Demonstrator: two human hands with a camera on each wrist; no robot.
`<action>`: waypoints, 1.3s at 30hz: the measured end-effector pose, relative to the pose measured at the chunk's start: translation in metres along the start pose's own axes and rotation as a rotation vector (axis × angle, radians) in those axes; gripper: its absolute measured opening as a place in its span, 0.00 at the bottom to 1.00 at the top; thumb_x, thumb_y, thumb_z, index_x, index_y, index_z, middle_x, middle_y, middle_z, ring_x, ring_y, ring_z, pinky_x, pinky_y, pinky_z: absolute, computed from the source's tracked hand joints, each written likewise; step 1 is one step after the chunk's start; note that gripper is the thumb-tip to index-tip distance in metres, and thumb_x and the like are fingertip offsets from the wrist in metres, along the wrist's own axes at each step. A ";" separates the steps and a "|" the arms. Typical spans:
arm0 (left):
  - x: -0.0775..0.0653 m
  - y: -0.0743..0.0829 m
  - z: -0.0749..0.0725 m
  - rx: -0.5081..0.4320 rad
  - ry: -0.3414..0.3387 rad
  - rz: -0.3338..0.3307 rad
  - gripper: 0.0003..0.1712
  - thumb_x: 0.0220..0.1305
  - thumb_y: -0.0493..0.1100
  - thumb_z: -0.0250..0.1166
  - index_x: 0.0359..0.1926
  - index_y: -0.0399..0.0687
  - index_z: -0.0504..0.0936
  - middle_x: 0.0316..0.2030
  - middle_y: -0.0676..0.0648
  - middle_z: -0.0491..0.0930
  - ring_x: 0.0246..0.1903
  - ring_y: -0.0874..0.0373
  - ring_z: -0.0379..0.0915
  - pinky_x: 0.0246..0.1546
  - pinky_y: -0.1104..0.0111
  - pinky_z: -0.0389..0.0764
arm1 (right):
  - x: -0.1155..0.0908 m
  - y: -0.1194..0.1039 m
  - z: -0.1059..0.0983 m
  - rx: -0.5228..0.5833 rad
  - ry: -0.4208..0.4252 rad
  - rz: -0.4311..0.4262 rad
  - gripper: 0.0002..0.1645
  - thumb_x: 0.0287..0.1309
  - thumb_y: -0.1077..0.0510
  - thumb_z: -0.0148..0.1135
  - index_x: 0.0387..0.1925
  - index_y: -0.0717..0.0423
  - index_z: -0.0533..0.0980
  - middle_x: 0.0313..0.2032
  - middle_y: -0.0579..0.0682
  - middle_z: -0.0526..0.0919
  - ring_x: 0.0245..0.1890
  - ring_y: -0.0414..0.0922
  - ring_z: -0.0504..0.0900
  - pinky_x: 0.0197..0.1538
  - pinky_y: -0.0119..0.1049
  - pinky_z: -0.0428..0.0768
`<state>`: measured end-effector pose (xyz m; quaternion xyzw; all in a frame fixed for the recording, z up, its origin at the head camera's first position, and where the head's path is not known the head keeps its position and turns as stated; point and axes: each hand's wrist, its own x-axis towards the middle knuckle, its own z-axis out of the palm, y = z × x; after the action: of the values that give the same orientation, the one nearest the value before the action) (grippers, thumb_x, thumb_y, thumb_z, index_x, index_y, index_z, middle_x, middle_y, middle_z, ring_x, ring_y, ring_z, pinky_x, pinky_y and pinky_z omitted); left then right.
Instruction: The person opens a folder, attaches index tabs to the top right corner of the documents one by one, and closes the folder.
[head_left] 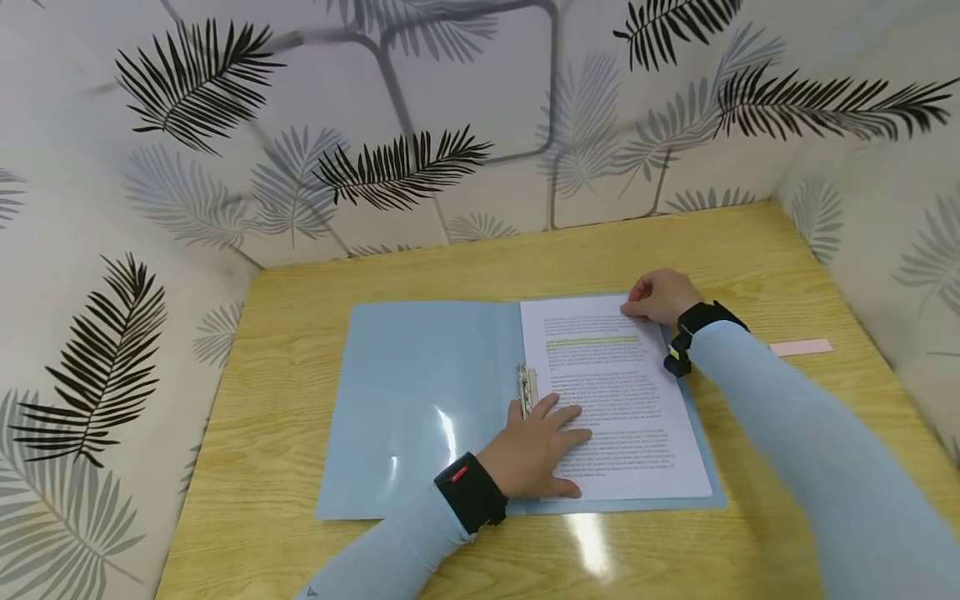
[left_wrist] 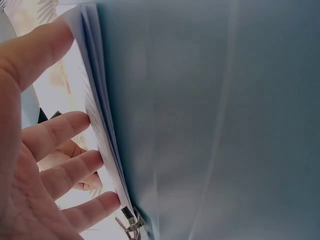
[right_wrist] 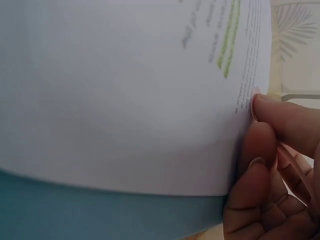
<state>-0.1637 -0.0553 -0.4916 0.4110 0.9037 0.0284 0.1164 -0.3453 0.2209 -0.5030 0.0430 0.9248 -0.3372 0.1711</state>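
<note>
By the right hand [head_left: 660,297], a thin pink strip [right_wrist: 296,163] is pinched at the white printed sheets' [head_left: 637,396] upper-right edge.
The sheets, lying in an open, glossy pale-blue folder [head_left: 412,375], are touched by the spread left hand [head_left: 528,454]; light, even pressure there should prevent slipping.

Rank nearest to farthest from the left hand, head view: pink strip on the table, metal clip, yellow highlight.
1. Metal clip, on the folder.
2. Yellow highlight, high on the page.
3. Pink strip, far right on the table.
</note>
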 end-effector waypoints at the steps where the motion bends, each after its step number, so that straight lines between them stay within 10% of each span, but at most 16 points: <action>1: 0.000 0.000 0.000 -0.004 -0.002 -0.001 0.47 0.47 0.74 0.66 0.67 0.63 0.70 0.70 0.51 0.59 0.70 0.44 0.49 0.53 0.33 0.61 | 0.001 0.001 0.001 -0.003 -0.003 0.004 0.16 0.55 0.50 0.70 0.36 0.58 0.78 0.33 0.56 0.78 0.34 0.53 0.73 0.34 0.40 0.68; 39: 0.000 0.000 0.005 -0.046 -0.006 -0.015 0.47 0.47 0.72 0.68 0.67 0.62 0.70 0.71 0.51 0.58 0.71 0.45 0.46 0.53 0.34 0.64 | 0.005 0.003 -0.003 -0.006 -0.057 0.001 0.15 0.57 0.54 0.69 0.41 0.59 0.78 0.37 0.58 0.78 0.37 0.54 0.74 0.38 0.41 0.70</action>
<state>-0.1629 -0.0557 -0.4966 0.4015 0.9055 0.0473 0.1288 -0.3506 0.2251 -0.5049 0.0332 0.9205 -0.3353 0.1979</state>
